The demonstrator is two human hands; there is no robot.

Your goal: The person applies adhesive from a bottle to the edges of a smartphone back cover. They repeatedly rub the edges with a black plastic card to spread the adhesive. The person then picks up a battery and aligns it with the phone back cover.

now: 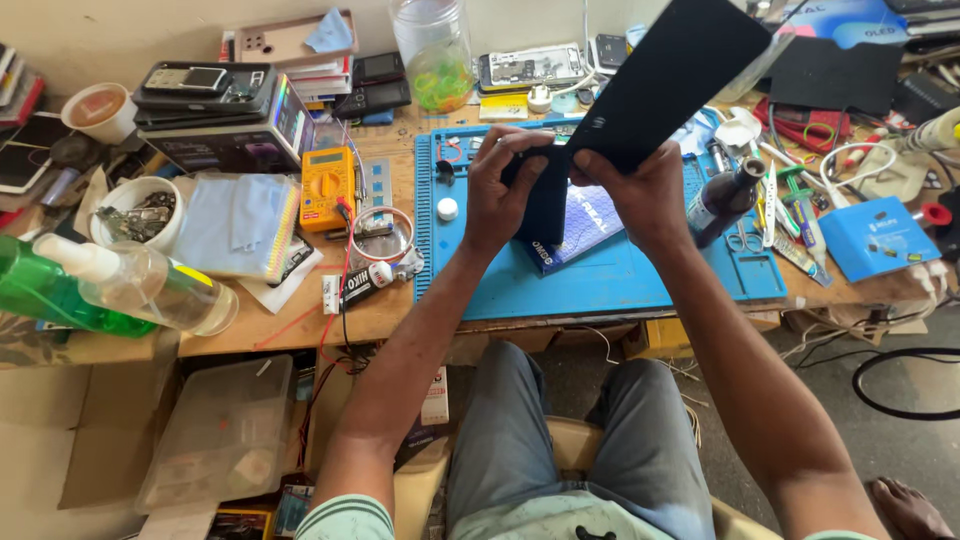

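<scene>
Centrally, a cluttered wooden table (400,310) carries a blue work mat (600,280). Above the mat, a long black flat panel (670,75) slants, its long axis running from 7 o'clock up toward 1 o'clock. Both hands clasp its lower end: the right hand (640,195) at 3 o'clock, the left hand (500,195) at 9 o'clock. A brown bottle (725,200) stands just right.
</scene>
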